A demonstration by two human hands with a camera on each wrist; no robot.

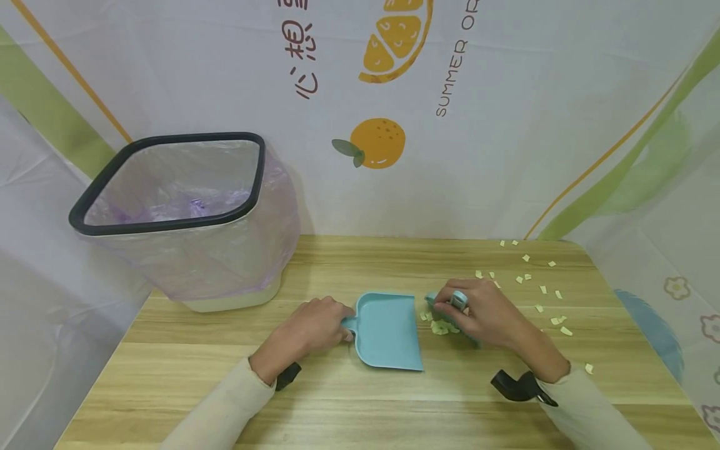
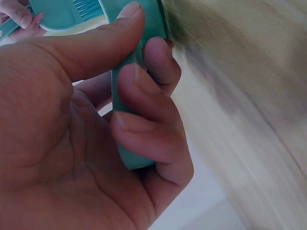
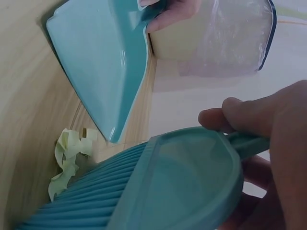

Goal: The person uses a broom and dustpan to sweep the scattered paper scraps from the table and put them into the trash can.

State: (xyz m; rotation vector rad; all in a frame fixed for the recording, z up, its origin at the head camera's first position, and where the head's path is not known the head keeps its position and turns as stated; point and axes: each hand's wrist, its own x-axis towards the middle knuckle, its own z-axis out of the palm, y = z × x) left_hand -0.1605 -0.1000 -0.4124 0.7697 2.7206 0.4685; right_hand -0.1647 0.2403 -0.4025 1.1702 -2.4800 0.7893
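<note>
A light blue dustpan (image 1: 388,331) lies on the wooden table with its wide edge facing right. My left hand (image 1: 317,325) grips its short handle (image 2: 127,153), fingers curled round it in the left wrist view. To the right of the pan, my right hand (image 1: 478,312) holds a small teal hand brush (image 3: 187,177) by its handle. The brush's bristles (image 3: 96,196) touch down beside a clump of pale yellow-green paper scraps (image 3: 69,155). That clump of scraps (image 1: 441,326) lies between the brush and the pan's edge. No scraps show in the pan.
At the left stands a bin (image 1: 225,262) with a black rim and a thin purplish bag. More small scraps (image 1: 542,289) are scattered over the right side of the table (image 1: 337,406). A white printed cloth (image 1: 478,175) hangs behind the table.
</note>
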